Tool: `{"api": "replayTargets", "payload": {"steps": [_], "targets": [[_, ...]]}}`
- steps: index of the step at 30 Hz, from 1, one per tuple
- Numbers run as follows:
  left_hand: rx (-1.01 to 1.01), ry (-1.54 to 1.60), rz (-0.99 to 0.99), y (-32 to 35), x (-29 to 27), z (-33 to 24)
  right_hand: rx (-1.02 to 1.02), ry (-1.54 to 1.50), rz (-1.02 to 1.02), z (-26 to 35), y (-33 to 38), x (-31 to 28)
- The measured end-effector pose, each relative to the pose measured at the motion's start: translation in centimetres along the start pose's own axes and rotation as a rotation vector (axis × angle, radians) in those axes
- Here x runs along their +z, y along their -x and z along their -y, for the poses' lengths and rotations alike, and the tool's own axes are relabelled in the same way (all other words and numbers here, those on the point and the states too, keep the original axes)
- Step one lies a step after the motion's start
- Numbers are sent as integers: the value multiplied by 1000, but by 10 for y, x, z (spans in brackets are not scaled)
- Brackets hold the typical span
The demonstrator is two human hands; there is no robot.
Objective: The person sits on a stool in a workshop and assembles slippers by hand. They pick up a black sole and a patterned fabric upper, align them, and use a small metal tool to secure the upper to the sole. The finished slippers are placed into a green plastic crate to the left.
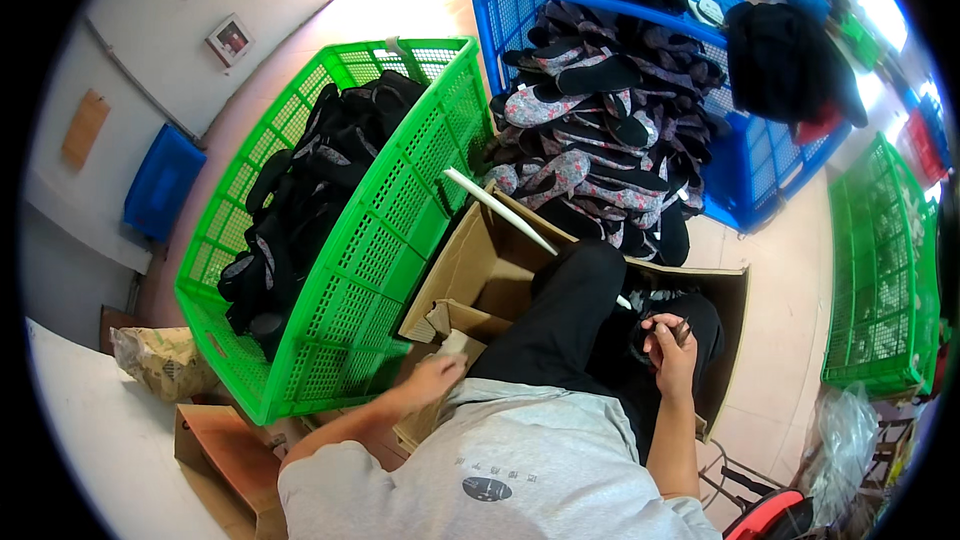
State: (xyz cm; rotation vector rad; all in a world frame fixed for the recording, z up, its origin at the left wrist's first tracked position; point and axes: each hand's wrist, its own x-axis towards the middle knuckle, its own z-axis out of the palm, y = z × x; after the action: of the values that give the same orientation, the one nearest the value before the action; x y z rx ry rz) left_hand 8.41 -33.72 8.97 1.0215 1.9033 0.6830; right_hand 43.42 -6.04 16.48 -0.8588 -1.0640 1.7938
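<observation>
At lower centre of the frame, my right hand [672,345] pinches a dark shoe [640,332] over the cardboard box [470,265]; my left hand [437,376], loosely curled and empty, rests on its flap.

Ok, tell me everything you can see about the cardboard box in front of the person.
The cardboard box is plain brown and open at the top, its flaps folded outward. It sits on the floor against the green crate, below the blue crate of patterned shoes. The person's dark-trousered leg lies across it. The left hand rests at its near flap, touching a pale piece there; the right hand holds a small dark item over its far side. A white stick crosses its upper edge.
</observation>
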Motion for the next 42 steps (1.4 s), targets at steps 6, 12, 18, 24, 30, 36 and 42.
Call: {"api": "replayTargets", "payload": {"steps": [6, 12, 18, 24, 30, 36, 42], "targets": [[-452, 20, 17, 66, 34, 51, 6, -6, 37, -3, 3, -3], [-766, 402, 426, 125, 1, 43, 4, 9, 71, -4, 4, -1], [-684, 343, 639, 131, -13, 24, 5, 17, 47, -7, 7, 2], [-558, 198, 556, 106, -20, 10, 15, 94, 77, -6, 5, 9], [-395, 66, 312, 53, -23, 4, 1, 95, 12, -8, 7, 14], [-380, -79, 143, -12, -12, 22, 17, 167, 60, -10, -1, 18], [-492, -182, 253, -38, 7, 55, 27, 171, 55, -11, -3, 24]]}}
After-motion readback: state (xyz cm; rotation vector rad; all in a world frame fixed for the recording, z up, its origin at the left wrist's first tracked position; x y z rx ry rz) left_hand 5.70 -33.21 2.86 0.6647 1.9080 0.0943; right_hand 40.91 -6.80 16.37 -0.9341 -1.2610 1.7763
